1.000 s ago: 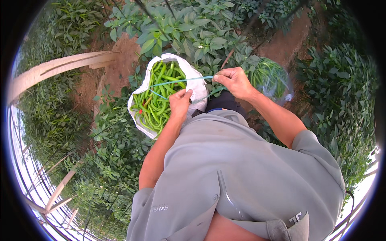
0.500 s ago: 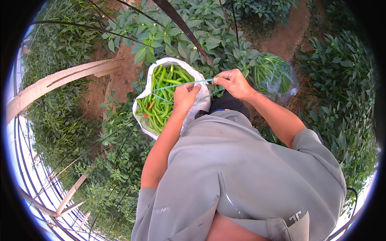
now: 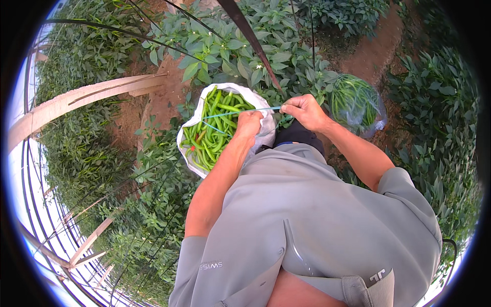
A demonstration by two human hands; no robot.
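An opened white sack full of long green peppers stands in front of me, slightly left. A thin blue-green string stretches across its mouth, with a second stretch slanting over the peppers. Just right of the sack, my right hand is closed in a pinch on the string's end and holds it taut. My left hand is closed at the sack's right rim, its fingertips partly hidden. It seems to grip the rim, with the string passing right by it.
A clear plastic bag of green peppers lies on the ground to the right. Leafy pepper plants crowd all around. A wooden post leans in from the left, and a dark pole slants down close to the sack. Thin dark lines cross overhead.
My left hand has closed and come to the sack's right rim, from above the peppers. My right hand still pinches the string. The whole view has shifted slightly.
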